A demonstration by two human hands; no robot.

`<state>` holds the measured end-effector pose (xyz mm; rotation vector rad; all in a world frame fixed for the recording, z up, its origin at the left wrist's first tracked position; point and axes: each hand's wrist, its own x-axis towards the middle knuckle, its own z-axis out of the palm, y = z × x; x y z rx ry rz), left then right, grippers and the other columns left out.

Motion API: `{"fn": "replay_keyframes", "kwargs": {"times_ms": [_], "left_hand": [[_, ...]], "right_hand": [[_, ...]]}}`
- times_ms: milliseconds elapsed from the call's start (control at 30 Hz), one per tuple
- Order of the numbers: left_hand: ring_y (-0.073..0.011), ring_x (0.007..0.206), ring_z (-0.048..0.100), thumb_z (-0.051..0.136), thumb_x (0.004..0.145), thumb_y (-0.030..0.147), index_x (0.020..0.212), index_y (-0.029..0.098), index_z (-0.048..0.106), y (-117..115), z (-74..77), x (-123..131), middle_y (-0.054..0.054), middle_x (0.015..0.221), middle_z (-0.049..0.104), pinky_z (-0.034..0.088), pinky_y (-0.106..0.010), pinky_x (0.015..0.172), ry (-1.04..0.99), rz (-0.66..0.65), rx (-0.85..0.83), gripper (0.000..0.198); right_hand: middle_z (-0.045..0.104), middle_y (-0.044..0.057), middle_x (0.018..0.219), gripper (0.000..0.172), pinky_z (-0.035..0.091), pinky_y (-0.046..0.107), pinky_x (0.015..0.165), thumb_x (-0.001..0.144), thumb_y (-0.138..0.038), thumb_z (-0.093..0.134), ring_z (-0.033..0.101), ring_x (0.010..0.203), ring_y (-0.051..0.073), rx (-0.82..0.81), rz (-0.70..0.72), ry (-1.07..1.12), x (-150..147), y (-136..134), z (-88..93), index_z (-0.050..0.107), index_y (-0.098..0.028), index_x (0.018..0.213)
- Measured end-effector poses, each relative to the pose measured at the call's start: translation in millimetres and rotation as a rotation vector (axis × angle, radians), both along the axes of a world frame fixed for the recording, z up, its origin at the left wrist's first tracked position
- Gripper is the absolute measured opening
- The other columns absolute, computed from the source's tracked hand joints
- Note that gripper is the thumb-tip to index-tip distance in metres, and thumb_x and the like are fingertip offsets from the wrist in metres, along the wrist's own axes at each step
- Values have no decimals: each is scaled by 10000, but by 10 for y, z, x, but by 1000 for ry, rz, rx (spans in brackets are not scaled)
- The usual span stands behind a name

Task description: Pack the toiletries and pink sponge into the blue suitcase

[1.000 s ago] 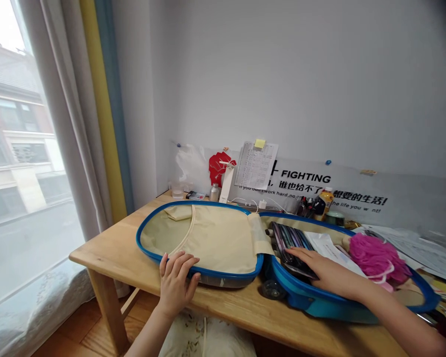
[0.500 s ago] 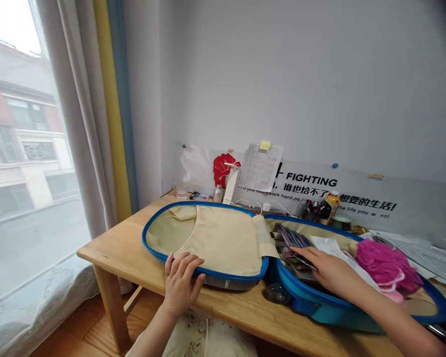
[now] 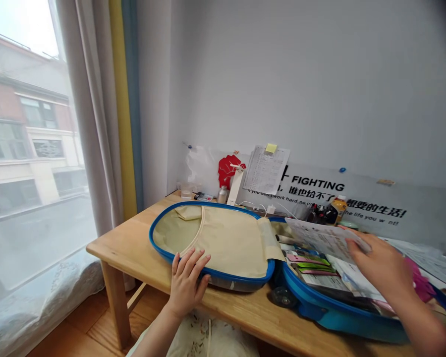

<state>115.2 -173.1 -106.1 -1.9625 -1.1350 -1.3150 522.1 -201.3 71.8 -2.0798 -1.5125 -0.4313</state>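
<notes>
A blue suitcase (image 3: 330, 317) lies unfolded on the desk, its halves joined by a cream fabric hinge strip. My left hand (image 3: 189, 283) rests with outstretched fingers over the near rim of the cream-lined left half (image 3: 232, 240). Above the right half, my right hand (image 3: 382, 265) pinches the right end of a flat packet (image 3: 321, 235), whose printed whitish side shows. Beneath it lie pink and green slim packs (image 3: 314, 265) and a white plastic packet (image 3: 347, 275). A magenta bath puff (image 3: 418, 282) is partly hidden behind my right forearm.
A wooden desk (image 3: 126, 243) supports the suitcase. Along the wall stand a small metallic bottle (image 3: 222, 194), a white lamp-like stand (image 3: 235, 186), pens (image 3: 314, 214) and an orange-labelled bottle (image 3: 338, 208). Papers (image 3: 419, 258) lie at right; a curtained window is at left.
My right hand has lifted the packet from the suitcase's right half and moved up and right, uncovering pink and green packs. My left hand stays on the rim. The view has shifted slightly.
</notes>
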Motion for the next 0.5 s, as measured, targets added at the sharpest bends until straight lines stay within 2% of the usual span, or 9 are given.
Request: {"fn": "replay_keyframes", "kwargs": {"times_ms": [133, 200, 333, 400, 500], "left_hand": [[-221, 1307, 435, 490, 887, 283, 1257, 252, 574, 47, -49, -97, -70, 1290, 609, 168, -381, 1155, 28, 22, 2, 381], [-228, 1329, 416, 464, 900, 284, 1270, 252, 563, 89, -66, -191, -74, 1306, 597, 178, -404, 1158, -19, 39, -33, 384], [-248, 1385, 344, 401, 931, 292, 1309, 248, 529, 183, -93, -376, -81, 1359, 552, 191, -477, 1163, -193, 77, -102, 401], [-248, 1407, 307, 391, 941, 286, 1323, 250, 509, 213, -104, -416, -80, 1378, 533, 194, -494, 1164, -226, 65, -108, 402], [-246, 1424, 275, 393, 948, 277, 1348, 253, 473, 228, -117, -411, -85, 1397, 509, 188, -505, 1166, -220, 52, -105, 409]], "right_hand": [[584, 112, 1246, 567, 479, 522, 827, 878, -600, 248, 558, 1108, 386, 156, -36, 155, -220, -70, 224, 526, -326, 1289], [588, 103, 1243, 539, 485, 499, 833, 872, -615, 329, 572, 1078, 362, 290, 44, 208, -377, -35, 288, 538, -320, 1272], [656, 106, 1001, 425, 479, 423, 862, 894, -534, 402, 602, 932, 265, 494, 450, 38, -880, 235, 302, 653, -242, 1076], [665, 77, 933, 369, 471, 389, 871, 915, -475, 404, 600, 902, 225, 476, 618, -30, -1225, 431, 270, 666, -242, 1031], [673, 73, 933, 335, 452, 365, 856, 954, -364, 357, 582, 941, 207, 361, 857, -85, -1776, 704, 168, 647, -239, 1066]]}}
